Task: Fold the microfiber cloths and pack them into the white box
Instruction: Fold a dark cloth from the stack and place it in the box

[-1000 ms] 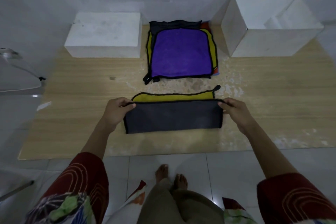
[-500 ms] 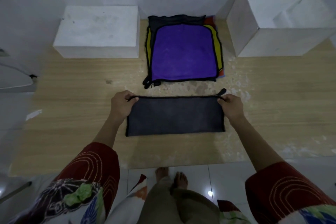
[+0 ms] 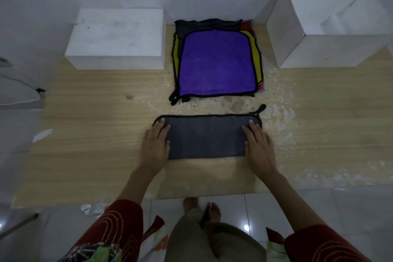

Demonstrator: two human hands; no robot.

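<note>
A dark grey cloth (image 3: 206, 136), folded in half into a long strip with a black hem and a small loop at its far right corner, lies on the wooden board (image 3: 95, 134). My left hand (image 3: 155, 147) lies flat on its left end, fingers straight. My right hand (image 3: 258, 147) presses flat on its right end. Behind it sits a stack of unfolded cloths (image 3: 217, 64), purple on top, with yellow, grey and red edges showing. An open white box (image 3: 331, 27) stands at the back right.
A closed white box (image 3: 119, 38) stands at the back left against the wall. The board's front edge is close to my bare feet (image 3: 201, 210) on the tiled floor. A grey object (image 3: 17, 89) lies off the board at the left.
The near half of the cloth was pulled over the yellow side until the edges met. Both hands let go of the corners and now lie flat on the folded strip's ends.
</note>
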